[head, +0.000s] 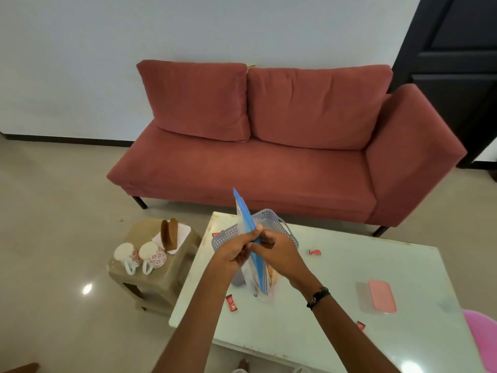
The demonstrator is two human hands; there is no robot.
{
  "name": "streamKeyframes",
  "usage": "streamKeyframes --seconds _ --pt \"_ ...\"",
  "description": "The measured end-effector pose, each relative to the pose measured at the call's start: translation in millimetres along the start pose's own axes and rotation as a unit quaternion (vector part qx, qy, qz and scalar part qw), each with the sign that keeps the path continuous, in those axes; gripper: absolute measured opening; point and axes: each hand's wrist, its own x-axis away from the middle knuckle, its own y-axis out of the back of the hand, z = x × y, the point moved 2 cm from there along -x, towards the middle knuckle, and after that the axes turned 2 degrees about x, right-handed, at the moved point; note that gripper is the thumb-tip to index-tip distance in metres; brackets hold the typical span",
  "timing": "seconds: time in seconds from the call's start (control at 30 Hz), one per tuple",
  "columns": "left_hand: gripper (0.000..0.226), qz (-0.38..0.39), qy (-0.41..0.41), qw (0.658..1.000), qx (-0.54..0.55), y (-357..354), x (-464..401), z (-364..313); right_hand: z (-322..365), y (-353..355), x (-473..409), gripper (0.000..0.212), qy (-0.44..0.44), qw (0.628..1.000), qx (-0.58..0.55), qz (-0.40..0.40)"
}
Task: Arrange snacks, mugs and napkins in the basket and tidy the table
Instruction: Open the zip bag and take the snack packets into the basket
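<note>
Your left hand point(238, 247) and right hand point(278, 253) meet above white table point(376, 267), forearms reaching forward, converging. Both grip blue snack packet point(246, 219): left thumb and fingers pinch its edge, right fingers curl round it from other side. Packet stands upright, edge-on, top tip tilted left, in front of grey basket point(271, 218) on table. Two floral mugs point(141, 257) lie tipped on side stool point(161, 275) beside napkin holder point(169, 234). Red wrappers point(314, 252) scattered on table.

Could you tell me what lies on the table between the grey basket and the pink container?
In the head view, one small red sachet lies on the table between the grey basket and the pink container; otherwise that stretch is bare.
</note>
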Motion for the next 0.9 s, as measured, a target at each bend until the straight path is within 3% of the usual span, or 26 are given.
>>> streamKeyframes --seconds 0.13,0.3,0.53,0.67,0.8,0.9 --pt "0.016 0.006 0.013 1.000 0.026 -5.6 9.2 4.5 -2.2 11.7 11.6 0.021 -0.033 0.999 -0.003 -0.026" --pt "0.021 0.008 -0.004 1.000 -0.023 -1.8 11.7 5.8 -4.6 10.0 18.7 0.019 -0.084 0.994 0.064 -0.015" --pt "0.024 -0.009 -0.034 0.997 -0.068 12.8 8.8 7.0 -6.1 -8.5 28.5 0.018 -0.120 0.976 0.126 0.131" --pt "0.022 -0.007 -0.052 0.995 -0.085 18.4 8.6 4.3 -5.8 -21.2 27.9 0.005 -0.029 0.991 0.109 0.078" --pt "0.011 -0.018 -0.090 0.981 -0.173 25.1 8.8 2.7 -8.1 -24.3 17.6 0.007 -0.022 0.996 0.087 0.024" --pt "0.019 -0.009 -0.097 0.977 -0.190 33.5 13.0 9.5 -6.5 -26.8 12.1 0.013 -0.014 0.997 0.080 0.003"
